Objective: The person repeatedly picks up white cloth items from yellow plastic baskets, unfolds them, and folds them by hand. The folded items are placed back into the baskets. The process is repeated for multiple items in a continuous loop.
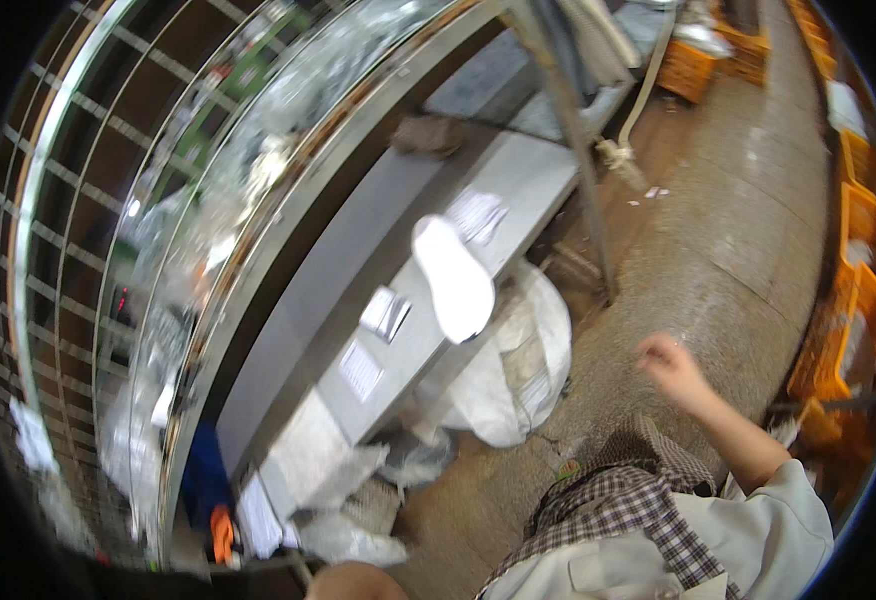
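Note:
My right hand [670, 365] is raised over the floor at the right, its fingers curled in and nothing visible in them. To its left a white oblong object [453, 280] shows above the edge of a long grey bench [358, 260], touching neither hand. A large white sack [518, 375] bulges open under the bench edge, between the bench and my hand. A rounded skin-coloured shape [353, 582] at the bottom edge may be my left hand; too little of it shows to tell.
Papers and small packets [383, 315] lie on the bench. Wire racks [108, 250] with clear plastic bags fill the left. A metal post [578, 150] stands behind the sack. Orange crates [843, 330] line the right edge of the speckled floor [718, 220]. Crumpled bags [358, 500] lie below.

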The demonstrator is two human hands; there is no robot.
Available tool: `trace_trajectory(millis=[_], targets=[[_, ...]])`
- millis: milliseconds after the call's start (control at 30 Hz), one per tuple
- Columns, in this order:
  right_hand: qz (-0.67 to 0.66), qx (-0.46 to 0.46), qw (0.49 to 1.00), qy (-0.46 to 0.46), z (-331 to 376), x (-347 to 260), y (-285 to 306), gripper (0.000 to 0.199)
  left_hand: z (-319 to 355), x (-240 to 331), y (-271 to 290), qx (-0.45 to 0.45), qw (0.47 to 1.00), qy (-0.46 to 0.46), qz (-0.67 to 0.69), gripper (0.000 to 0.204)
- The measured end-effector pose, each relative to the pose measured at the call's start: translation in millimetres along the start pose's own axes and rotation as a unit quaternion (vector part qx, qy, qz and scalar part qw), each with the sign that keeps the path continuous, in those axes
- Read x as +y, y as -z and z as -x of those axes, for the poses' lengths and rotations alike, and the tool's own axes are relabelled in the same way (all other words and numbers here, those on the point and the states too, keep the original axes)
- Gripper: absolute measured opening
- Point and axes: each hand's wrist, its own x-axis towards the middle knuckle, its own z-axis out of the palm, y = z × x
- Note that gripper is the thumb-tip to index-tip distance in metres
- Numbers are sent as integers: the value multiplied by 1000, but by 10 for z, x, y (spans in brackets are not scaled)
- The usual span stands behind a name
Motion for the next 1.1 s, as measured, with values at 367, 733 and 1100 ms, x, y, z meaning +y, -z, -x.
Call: trace_trajectory(millis=[367, 733, 1100], targets=[[395, -179, 888, -153, 2262, 1094, -1533, 28, 3198, 1815, 1338, -644, 348, 606, 312, 26], [240, 96, 912, -318, 4425, 1661, -2394, 25, 4326, 2936, 2824, -758, 46, 489, 429, 31], [18, 130, 830, -542, 7239, 2659, -4147, 34, 3018, 3789, 3846, -848, 115, 224, 467, 36]])
